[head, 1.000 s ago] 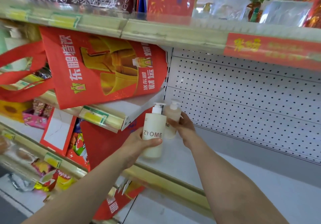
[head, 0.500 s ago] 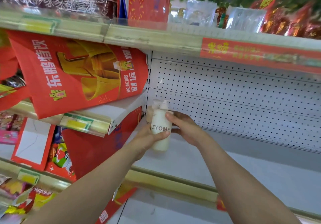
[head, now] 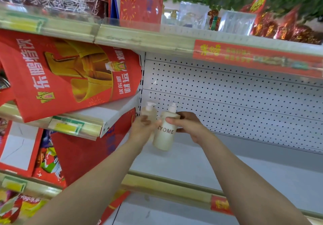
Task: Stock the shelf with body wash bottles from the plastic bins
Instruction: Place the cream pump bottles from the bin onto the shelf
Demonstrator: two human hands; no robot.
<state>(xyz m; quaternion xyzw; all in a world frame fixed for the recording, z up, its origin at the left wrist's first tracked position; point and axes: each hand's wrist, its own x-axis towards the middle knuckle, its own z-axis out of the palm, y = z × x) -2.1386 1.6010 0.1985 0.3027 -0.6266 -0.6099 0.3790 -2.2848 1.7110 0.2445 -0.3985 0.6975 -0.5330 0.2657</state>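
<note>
A cream pump bottle marked ZYOME (head: 165, 134) is tilted just above the white shelf (head: 192, 165). My right hand (head: 189, 127) grips it, thumb across its front and fingers behind. To its left, in the shelf's back left corner, is a tan pump bottle (head: 150, 112). My left hand (head: 142, 131) covers its lower half with fingers curled on it, and one fingertip touches the ZYOME bottle's left edge. The plastic bins are out of view.
A white pegboard back wall (head: 236, 106) runs behind the shelf. Red printed bags (head: 70, 78) hang over a tilted shelf to the left. An upper shelf edge (head: 143, 39) runs overhead, and a yellow front rail (head: 166, 188) edges the shelf.
Both bottles moved deeper toward the shelf's back left corner. The ZYOME bottle went from my left hand to my right, and the tan bottle now is to the left behind my left hand.
</note>
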